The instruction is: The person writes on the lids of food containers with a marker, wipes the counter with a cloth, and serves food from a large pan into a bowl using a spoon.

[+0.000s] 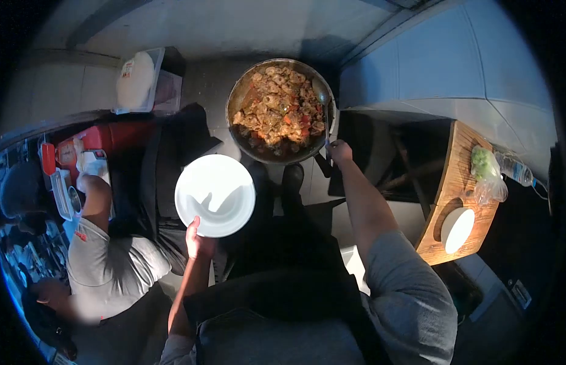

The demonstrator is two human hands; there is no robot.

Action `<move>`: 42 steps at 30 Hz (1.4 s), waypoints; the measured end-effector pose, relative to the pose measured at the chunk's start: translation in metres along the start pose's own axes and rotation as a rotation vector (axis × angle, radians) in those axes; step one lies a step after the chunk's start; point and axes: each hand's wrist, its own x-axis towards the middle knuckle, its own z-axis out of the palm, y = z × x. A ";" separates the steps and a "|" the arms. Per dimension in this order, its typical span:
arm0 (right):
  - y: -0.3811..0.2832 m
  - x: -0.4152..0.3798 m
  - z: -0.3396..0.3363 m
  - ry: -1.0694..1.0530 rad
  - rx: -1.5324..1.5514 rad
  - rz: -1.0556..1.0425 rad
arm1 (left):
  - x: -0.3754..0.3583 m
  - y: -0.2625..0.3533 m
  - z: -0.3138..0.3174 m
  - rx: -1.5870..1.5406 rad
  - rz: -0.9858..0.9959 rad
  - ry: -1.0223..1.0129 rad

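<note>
Left: the left hand [200, 246] pinches a white bowl [215, 193] at its near rim, thumb on top, other fingers hidden; one-sided support could let it tip. Centre, far: a pan [246, 145] holds cooked food [277, 103]. Right of it, the right hand [339, 151] grips a ladle [327, 121]; a jerk could spill food.

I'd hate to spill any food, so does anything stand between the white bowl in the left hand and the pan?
Nothing visible stands between the white bowl and the pan. The large spoon, held by the right hand, lies along the pan's right side, away from the bowl.
</note>
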 end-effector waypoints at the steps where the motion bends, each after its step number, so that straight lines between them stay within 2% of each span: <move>1: 0.003 0.005 0.003 -0.001 -0.025 -0.046 | 0.004 -0.002 -0.002 -0.049 -0.043 0.005; 2: 0.008 0.009 0.005 0.000 -0.051 -0.090 | 0.008 -0.004 -0.004 -0.055 -0.037 0.013; 5: 0.018 0.005 -0.011 0.025 0.277 0.082 | 0.021 -0.008 -0.012 -0.064 -0.015 -0.004; 8: 0.003 -0.017 -0.035 -0.260 0.646 0.306 | 0.028 -0.013 -0.027 -0.119 -0.054 -0.013; 9: 0.005 -0.016 -0.031 -0.346 0.661 0.306 | 0.033 -0.016 -0.034 -0.149 -0.069 0.021; 12: 0.023 0.006 0.008 -0.029 0.017 0.196 | 0.031 -0.012 -0.026 -0.124 -0.038 -0.064; 14: -0.008 -0.018 0.001 -0.242 0.273 0.443 | 0.028 -0.011 -0.036 -0.111 -0.007 -0.012; 16: -0.014 -0.045 0.009 -0.373 0.736 0.582 | 0.023 -0.011 -0.048 -0.109 -0.009 0.039; 17: -0.004 -0.044 0.018 -0.335 0.780 0.499 | 0.021 -0.006 -0.055 -0.113 -0.024 0.060; 21: -0.003 -0.044 0.020 -0.329 0.752 0.423 | 0.012 0.001 -0.061 -0.112 -0.035 0.049; 26: 0.009 -0.017 -0.010 -0.387 0.646 0.414 | 0.009 0.010 -0.057 -0.032 -0.018 0.014; 30: -0.004 0.007 -0.060 -0.542 0.430 0.398 | 0.008 0.007 -0.056 0.019 -0.012 0.025; 35: -0.033 0.056 -0.109 -0.640 0.157 0.364 | 0.004 0.007 -0.056 0.058 -0.015 -0.001; 37: -0.037 0.068 -0.113 -0.672 0.071 0.333 | 0.004 0.007 -0.053 0.069 -0.011 0.017; 42: -0.039 0.063 -0.107 -0.686 0.087 0.401 | 0.007 0.007 -0.048 0.087 -0.018 0.017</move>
